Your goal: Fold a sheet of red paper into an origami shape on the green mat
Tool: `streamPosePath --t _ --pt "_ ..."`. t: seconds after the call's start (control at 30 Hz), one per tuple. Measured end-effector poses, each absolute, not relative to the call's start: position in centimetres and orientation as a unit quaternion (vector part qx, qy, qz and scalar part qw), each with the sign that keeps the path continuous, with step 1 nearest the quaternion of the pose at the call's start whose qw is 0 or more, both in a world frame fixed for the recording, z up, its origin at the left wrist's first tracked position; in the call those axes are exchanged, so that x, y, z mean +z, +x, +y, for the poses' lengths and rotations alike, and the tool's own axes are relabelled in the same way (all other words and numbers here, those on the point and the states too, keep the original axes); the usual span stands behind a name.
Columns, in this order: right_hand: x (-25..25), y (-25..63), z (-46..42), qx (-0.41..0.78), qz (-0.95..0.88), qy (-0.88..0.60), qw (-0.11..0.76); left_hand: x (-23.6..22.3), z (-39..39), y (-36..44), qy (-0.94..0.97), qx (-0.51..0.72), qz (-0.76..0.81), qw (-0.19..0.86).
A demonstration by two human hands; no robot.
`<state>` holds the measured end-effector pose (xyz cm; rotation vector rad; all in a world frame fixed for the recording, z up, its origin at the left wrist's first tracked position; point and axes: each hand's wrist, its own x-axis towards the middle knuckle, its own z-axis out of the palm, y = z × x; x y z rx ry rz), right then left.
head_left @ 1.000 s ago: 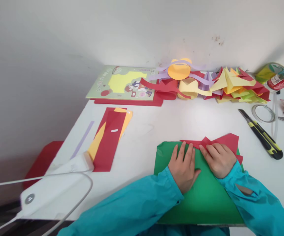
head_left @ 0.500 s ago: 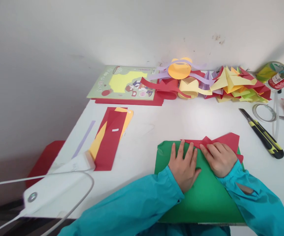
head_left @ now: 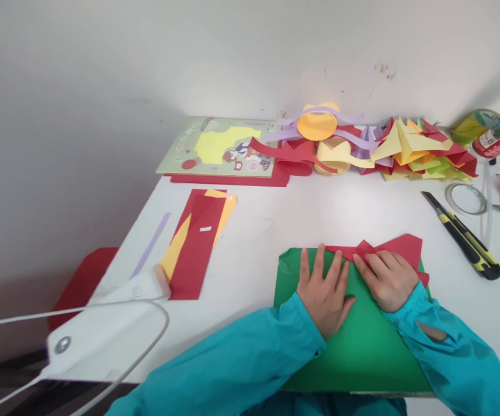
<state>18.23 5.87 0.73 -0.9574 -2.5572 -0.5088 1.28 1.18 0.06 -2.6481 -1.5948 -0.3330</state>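
Note:
A folded red paper [head_left: 406,249] lies along the far edge of a green sheet or board [head_left: 358,358]. It narrows to a thin point on the left and widens on the right. My left hand [head_left: 325,292] is spread flat on the green surface, and its fingertips press on the thin left part of the paper. Beside it, my right hand [head_left: 386,280] has its fingers bent and closed on the middle of the red paper, pressing it down. The fingers hide part of the folds.
To the right lie a utility knife [head_left: 462,237], blade out, and a tape roll [head_left: 465,199]. Folded paper shapes [head_left: 423,150] and curled strips [head_left: 334,156] stand along the wall. Red strips [head_left: 197,248], a paper pad [head_left: 215,147] and a corded white power strip [head_left: 106,318] lie left.
Both hands and the red paper stay almost in place. The view has shifted very slightly, so things on the left sit a little further right.

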Motion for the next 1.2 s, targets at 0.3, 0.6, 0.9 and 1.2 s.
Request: streamPosePath --t 0.3,0.6,0.9,1.2 --pt "0.7 18.2 5.9 -0.178 -0.903 -0.343 0.188 -0.2 1.2 1.1 -0.851 -0.106 -0.515 -0.005" --pt "0.7 18.3 5.9 -0.177 -0.903 -0.343 0.192 0.6 1.2 1.2 -0.839 -0.096 -0.535 -0.014" --pt "0.8 18.2 5.9 -0.181 -0.901 -0.346 0.190 -0.6 0.9 1.4 -0.854 -0.129 -0.504 0.028" --pt "0.8 18.3 5.9 -0.183 -0.902 -0.341 0.194 -1.0 1.2 1.3 -0.850 -0.140 -0.507 0.005"
